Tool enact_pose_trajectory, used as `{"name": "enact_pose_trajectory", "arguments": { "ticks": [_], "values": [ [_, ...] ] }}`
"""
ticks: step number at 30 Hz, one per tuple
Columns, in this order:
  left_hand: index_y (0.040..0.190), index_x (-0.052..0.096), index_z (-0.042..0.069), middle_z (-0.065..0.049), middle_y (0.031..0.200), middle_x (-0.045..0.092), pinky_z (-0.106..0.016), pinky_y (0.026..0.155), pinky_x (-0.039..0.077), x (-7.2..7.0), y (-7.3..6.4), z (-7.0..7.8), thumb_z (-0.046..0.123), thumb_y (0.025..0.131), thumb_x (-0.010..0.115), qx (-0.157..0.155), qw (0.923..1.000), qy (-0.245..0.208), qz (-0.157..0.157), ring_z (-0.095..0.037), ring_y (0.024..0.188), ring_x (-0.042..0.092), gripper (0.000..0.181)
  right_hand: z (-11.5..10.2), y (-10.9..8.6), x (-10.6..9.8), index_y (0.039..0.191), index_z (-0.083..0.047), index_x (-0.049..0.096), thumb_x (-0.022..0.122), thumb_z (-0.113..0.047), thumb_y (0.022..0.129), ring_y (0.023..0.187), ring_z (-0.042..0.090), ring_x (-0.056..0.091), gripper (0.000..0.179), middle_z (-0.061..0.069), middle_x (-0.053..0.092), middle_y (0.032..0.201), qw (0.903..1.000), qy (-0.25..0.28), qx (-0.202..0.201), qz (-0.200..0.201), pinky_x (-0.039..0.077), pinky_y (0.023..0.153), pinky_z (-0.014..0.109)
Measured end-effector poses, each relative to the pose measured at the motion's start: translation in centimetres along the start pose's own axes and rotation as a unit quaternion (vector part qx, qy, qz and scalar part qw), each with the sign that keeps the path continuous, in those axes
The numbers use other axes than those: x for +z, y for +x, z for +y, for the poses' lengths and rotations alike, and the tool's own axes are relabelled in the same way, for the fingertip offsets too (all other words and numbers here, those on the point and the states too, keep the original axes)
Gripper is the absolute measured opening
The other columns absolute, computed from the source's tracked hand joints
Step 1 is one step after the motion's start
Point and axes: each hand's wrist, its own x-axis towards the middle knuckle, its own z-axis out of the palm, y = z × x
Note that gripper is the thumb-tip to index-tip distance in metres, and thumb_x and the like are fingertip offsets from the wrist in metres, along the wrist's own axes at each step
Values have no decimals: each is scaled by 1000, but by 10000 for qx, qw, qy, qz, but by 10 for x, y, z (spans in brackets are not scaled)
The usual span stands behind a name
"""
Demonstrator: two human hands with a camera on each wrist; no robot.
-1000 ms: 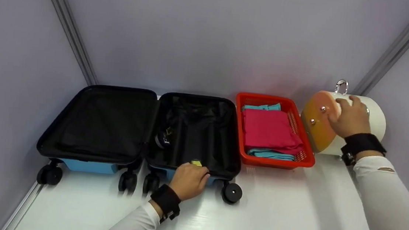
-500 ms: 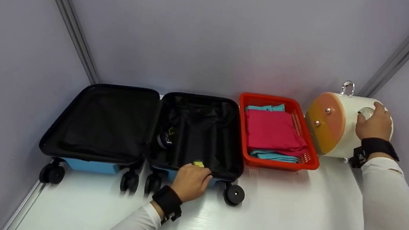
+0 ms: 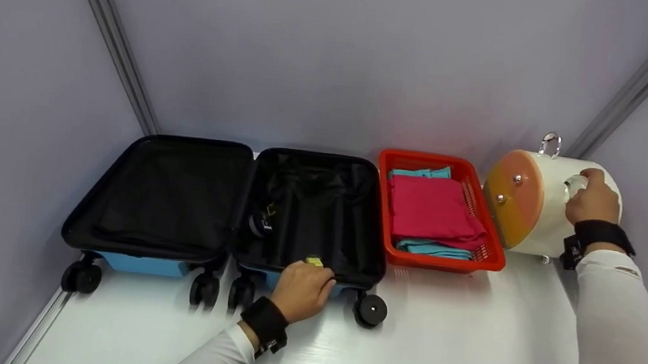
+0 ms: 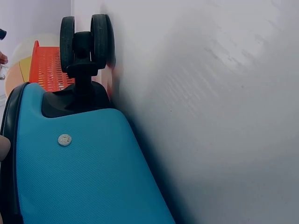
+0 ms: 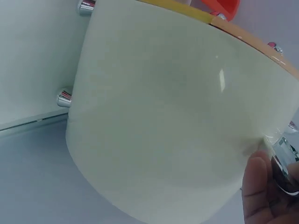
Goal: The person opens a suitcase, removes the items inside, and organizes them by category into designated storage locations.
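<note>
My left hand [image 3: 301, 290] holds the front rim of the right half of an opened suitcase [image 3: 345, 273], black inside and blue outside. Its thumb lies outside the rim, and its fingertips are hidden inside. A yellow tag [image 3: 314, 261] shows just beyond the knuckles. At the far right, a white drum-shaped case [image 3: 549, 225] with a pink and yellow end lies on its side. My right hand [image 3: 594, 201] grips a shiny metal handle [image 3: 575, 183] on top of the case. In the right wrist view, thumb and fingers close about this chrome piece [image 5: 280, 163].
A red basket [image 3: 440, 261] holds folded pink cloth [image 3: 430, 206] and turquoise cloth [image 3: 438, 249] between suitcase and case. The suitcase's other half [image 3: 170, 192] lies flat at the left. Black wheels [image 3: 371, 310] stick out in front. Grey walls [image 3: 340, 60] enclose the white table [image 3: 434, 332].
My right hand has moved right along the case, from beside its coloured end to the metal handle, and its fingers have closed there. The left hand keeps its hold.
</note>
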Motion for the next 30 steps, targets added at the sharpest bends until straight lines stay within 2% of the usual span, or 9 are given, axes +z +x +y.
{"name": "enact_pose_trajectory", "arguments": {
  "ticks": [4, 10, 17, 23, 27, 30],
  "values": [
    [88, 72, 19, 4, 76, 73, -37, 69, 55, 0, 1, -2, 28, 107, 68, -8, 10000, 73, 41, -15, 70, 71, 21, -3, -2, -7, 147, 9, 37, 36, -8, 99, 102, 70, 56, 51, 54, 55, 114, 9985, -305, -115, -436, 45, 87, 75],
    [85, 70, 19, 4, 73, 71, -37, 69, 54, 2, 6, -5, 28, 107, 68, -37, 9999, 121, 76, -16, 69, 70, 23, -6, -5, -18, 153, 10, 30, 37, -11, 98, 97, 65, 59, 60, 55, 55, 117, 9907, -600, -235, -1200, 49, 85, 72],
    [87, 71, 19, 4, 74, 72, -37, 69, 55, 7, 6, -6, 26, 106, 69, -5, 9999, 87, 92, -16, 68, 70, 20, -4, -24, -29, 147, 13, 32, 44, -9, 91, 88, 59, 61, 62, 54, 57, 112, 9840, -748, -468, -1547, 51, 78, 67],
    [84, 68, 19, 3, 72, 70, -36, 67, 51, 8, 6, -6, 25, 104, 71, -70, 9998, 134, 160, -17, 68, 69, 22, -3, -39, -42, 129, 10, 42, 48, -9, 90, 83, 55, 61, 44, 48, 60, 103, 9774, -953, -699, -1750, 51, 76, 64],
    [85, 69, 18, 2, 73, 71, -36, 68, 52, 8, 10, -5, 25, 104, 71, -68, 9996, 167, 220, -18, 69, 69, 21, -3, -45, -56, 125, 8, 44, 50, -9, 89, 84, 50, 61, 40, 42, 62, 100, 9700, -1036, -790, -2051, 51, 74, 57],
    [86, 69, 18, 2, 74, 71, -37, 69, 53, 9, 11, -5, 25, 104, 71, -71, 9997, 145, 206, -18, 69, 70, 20, -2, -53, -65, 125, 8, 43, 51, -9, 89, 84, 47, 60, 41, 39, 63, 100, 9626, -1110, -782, -2345, 51, 75, 57]
  ]
}}
